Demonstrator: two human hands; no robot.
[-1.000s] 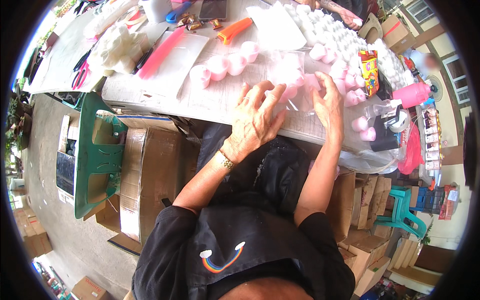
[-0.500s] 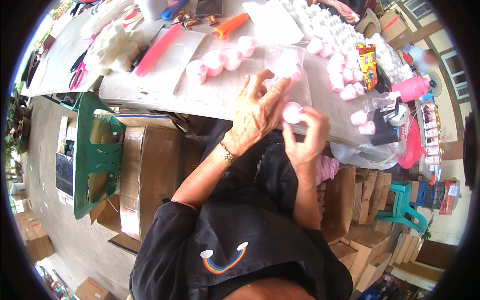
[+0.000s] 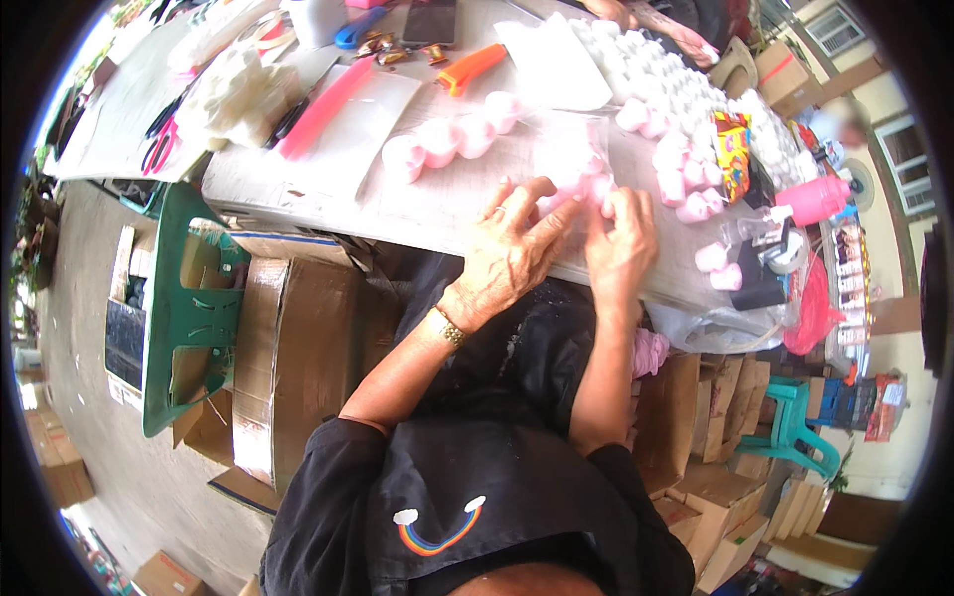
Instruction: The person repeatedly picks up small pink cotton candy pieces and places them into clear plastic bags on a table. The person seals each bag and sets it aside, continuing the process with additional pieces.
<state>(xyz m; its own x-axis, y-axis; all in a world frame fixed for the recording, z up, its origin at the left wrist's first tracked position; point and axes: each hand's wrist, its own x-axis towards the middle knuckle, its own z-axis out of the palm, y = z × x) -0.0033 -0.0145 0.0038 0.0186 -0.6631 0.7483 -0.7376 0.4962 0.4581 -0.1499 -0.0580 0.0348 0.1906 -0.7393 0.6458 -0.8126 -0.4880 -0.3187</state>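
A clear plastic bag (image 3: 564, 139) with small, rounded, cup-like pink pieces inside lies on the table in front of me. My left hand (image 3: 509, 246), with a gold watch at the wrist, has its fingers curled at the bag's near edge. My right hand (image 3: 622, 243) is at the bag's right side, fingertips closed around a pink piece (image 3: 599, 191) that they partly cover. Just left of the bag, a short row of joined-looking pink pieces (image 3: 442, 142) rests on the tabletop.
More pink pieces (image 3: 686, 164) lie to the right beside a yellow snack packet (image 3: 732, 154). Behind them spreads a mass of white pieces (image 3: 651, 74). An orange tool (image 3: 470, 68), a phone (image 3: 429, 22) and a pink bottle (image 3: 817, 199) are on the table (image 3: 397, 223). Another person's hand (image 3: 691, 42) shows at the far side.
My right hand has carried the small pink piece forward and left, from near the table edge to the bag. My left hand has drawn slightly back toward me.
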